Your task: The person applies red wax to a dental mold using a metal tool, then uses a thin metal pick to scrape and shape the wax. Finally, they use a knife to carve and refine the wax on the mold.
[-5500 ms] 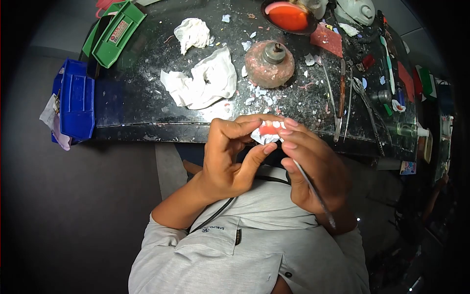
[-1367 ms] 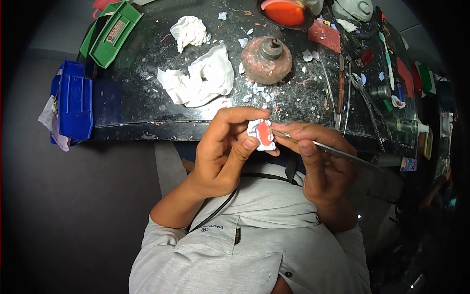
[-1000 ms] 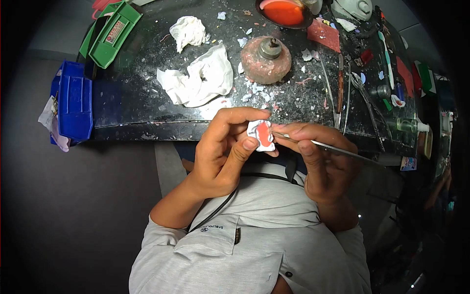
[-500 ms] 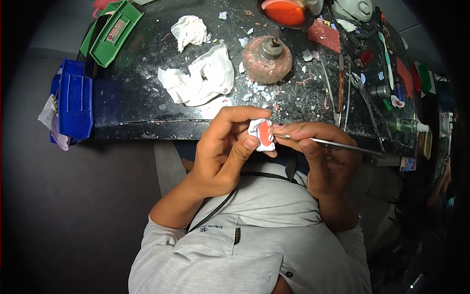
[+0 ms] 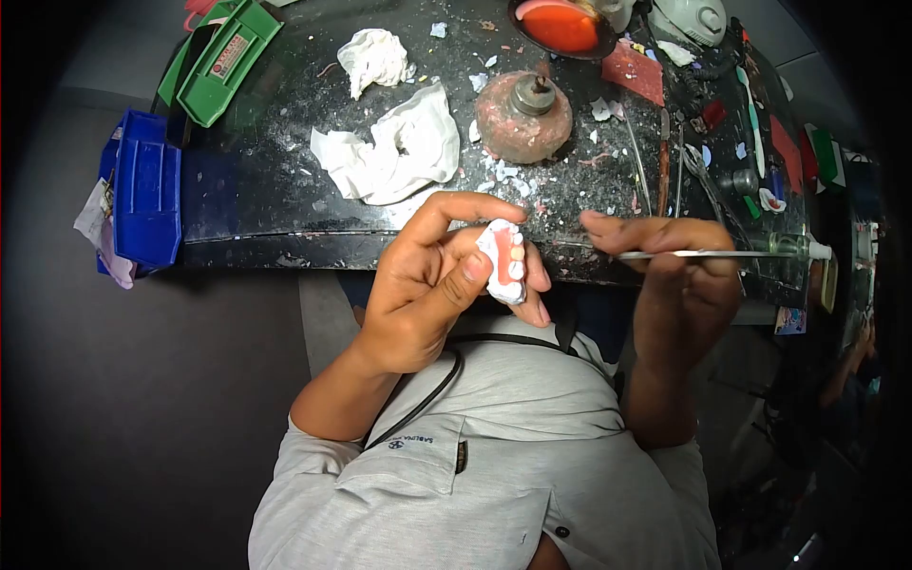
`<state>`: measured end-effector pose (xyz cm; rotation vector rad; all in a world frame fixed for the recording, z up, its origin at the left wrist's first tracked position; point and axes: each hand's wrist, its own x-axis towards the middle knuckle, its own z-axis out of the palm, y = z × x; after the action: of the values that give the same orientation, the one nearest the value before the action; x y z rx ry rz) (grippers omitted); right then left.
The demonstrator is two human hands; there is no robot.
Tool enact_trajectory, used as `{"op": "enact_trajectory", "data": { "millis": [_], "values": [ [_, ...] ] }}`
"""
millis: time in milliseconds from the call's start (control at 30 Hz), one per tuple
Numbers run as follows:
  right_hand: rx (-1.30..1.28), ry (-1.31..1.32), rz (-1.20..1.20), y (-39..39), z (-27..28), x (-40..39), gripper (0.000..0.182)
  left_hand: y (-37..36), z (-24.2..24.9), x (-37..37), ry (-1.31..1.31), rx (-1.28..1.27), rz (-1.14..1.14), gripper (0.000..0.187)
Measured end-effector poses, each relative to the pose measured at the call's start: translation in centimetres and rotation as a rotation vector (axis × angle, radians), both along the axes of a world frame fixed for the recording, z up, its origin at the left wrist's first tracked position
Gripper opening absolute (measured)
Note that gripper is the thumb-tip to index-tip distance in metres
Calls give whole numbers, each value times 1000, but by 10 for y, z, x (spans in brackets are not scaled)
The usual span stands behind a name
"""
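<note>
Between the thumb and fingers of my left hand (image 5: 423,294) is a small white plaster dental model (image 5: 501,261). Pink wax covers part of it, and several teeth line its right side. My right hand (image 5: 686,275) is closed on a thin metal wax carver (image 5: 731,254), which lies nearly level across the fingers. The carver's left end is apart from the model, with a gap between the two hands. Both hands are above the front edge of the dark bench (image 5: 275,242).
A spirit burner (image 5: 524,119) stands beyond my hands, near a dish of red wax (image 5: 562,27). Crumpled white cloth (image 5: 404,142) lies left of it. Blue (image 5: 147,190) and green (image 5: 226,65) bins sit at the left. Metal tools (image 5: 663,166) and a toothbrush (image 5: 750,119) lie right.
My right hand has moved right with the carver, away from the model. My left hand has turned the model so its teeth show more.
</note>
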<state>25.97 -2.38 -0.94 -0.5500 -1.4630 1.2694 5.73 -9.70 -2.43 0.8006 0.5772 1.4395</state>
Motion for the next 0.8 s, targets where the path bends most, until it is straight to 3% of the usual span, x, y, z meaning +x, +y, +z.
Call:
{"op": "enact_trajectory", "data": {
  "millis": [67,167,200,367,500,567,633,733,800],
  "values": [
    [-46,-53,-131,-3,7,0,33,0,0,-1,-22,1,-12,41],
    [28,-157,-100,-2,2,15,35,0,0,-4,-58,17,-47,38],
    [-38,-31,-89,-7,2,10,30,0,0,-4,-72,30,-72,36],
    [62,-58,-90,-18,8,-8,17,0,1,0,-25,24,-21,39],
    [217,-118,56,-16,13,-8,24,-3,4,2,-10,-42,3,44],
    [440,-350,164,-10,22,-5,24,-3,7,1,45,-40,11,44],
    [546,-347,210,-4,13,-10,32,-3,6,1,99,-38,15,45],
    [559,-472,-109,-5,2,-15,30,-4,4,1,7,-63,-40,46],
    [479,-397,-114,-10,3,-15,27,-4,5,0,22,-80,-48,47]
  ]
}}
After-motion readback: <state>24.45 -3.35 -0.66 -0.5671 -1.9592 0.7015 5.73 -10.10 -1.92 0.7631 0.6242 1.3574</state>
